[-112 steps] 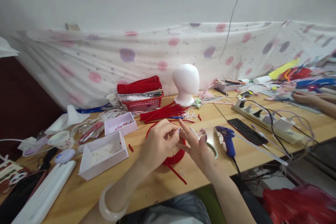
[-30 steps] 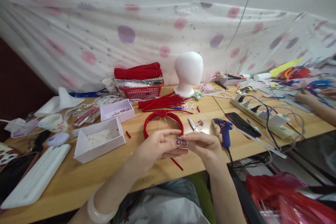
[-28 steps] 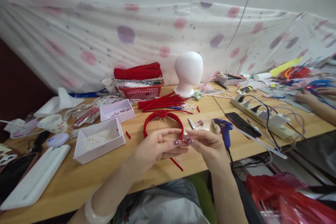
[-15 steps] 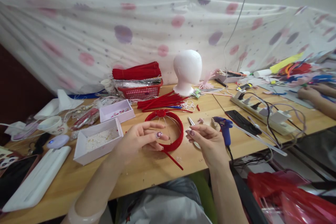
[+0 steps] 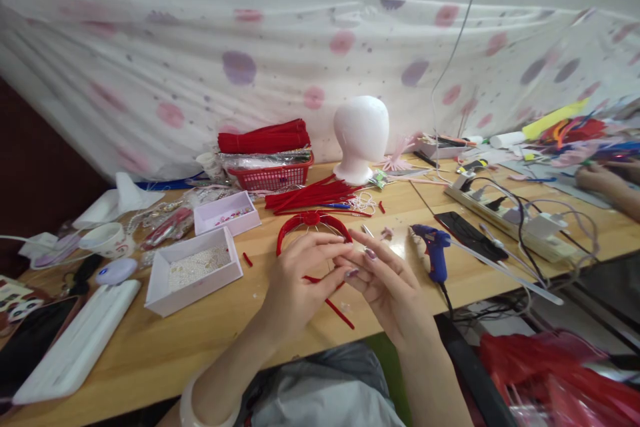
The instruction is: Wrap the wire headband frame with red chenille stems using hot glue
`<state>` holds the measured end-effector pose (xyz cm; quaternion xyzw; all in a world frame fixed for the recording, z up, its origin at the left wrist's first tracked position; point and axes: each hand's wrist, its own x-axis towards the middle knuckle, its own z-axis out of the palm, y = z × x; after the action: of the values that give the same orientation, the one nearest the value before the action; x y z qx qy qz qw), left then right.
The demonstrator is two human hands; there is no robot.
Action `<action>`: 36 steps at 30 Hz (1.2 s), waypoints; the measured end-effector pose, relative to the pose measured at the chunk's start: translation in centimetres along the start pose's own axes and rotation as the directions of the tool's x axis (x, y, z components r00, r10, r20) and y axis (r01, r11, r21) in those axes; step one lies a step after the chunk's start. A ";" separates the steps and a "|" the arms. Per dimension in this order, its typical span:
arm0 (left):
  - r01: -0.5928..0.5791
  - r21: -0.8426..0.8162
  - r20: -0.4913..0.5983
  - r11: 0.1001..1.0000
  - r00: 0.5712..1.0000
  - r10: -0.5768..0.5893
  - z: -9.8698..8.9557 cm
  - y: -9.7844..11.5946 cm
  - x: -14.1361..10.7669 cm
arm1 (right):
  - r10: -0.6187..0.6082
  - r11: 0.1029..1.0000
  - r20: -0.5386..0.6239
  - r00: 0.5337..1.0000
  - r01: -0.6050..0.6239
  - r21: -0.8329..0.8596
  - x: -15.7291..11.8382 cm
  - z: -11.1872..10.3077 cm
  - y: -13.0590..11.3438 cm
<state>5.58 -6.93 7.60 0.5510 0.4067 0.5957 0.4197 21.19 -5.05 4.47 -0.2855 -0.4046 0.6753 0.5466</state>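
Note:
My left hand (image 5: 296, 277) and my right hand (image 5: 393, 287) meet over the table, fingertips touching. The left thumb and fingers close together at the right hand's fingertips; whatever may be between them is too small or hidden to make out. My right hand lies palm up, fingers stretched out. Just behind both hands is a red fuzzy ring frame (image 5: 311, 218) with thin wires across it, partly covered by them. A red chenille stem (image 5: 341, 315) pokes out below the left hand. The scissors (image 5: 367, 231) show only a small part behind my right hand.
A blue glue gun (image 5: 436, 252) and a black phone (image 5: 470, 236) lie right, near a power strip (image 5: 530, 233). Left are a bead box (image 5: 193, 267) and a gem box (image 5: 227, 211). Behind stand a white foam head (image 5: 361, 133) and red basket (image 5: 273, 177). A co-worker's hand (image 5: 600, 179) is far right.
My hands, apart half a second ago, have come together in front of the red ring. A short red piece now shows beside the bead box. The view has shifted slightly.

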 end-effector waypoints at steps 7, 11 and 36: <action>-0.076 0.093 -0.011 0.993 0.997 0.077 -0.6 -0.9 0.4 | 0.141 0.989 0.162 0.977 -0.148 0.031 -0.1 -0.6 -0.7; -0.017 0.103 -0.066 0.995 0.998 0.024 -1.2 -1.1 0.5 | 0.155 0.987 0.205 0.966 -0.160 0.007 0.0 -0.5 -0.7; 0.219 -0.438 -0.166 0.872 0.933 -0.318 -0.8 -0.3 1.2 | -0.067 0.991 0.050 0.996 0.061 0.118 -1.0 -1.2 0.5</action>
<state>4.76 -5.70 7.62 0.3139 0.3910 0.6638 0.5549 22.20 -5.72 3.39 -0.2216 -0.3884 0.6872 0.5725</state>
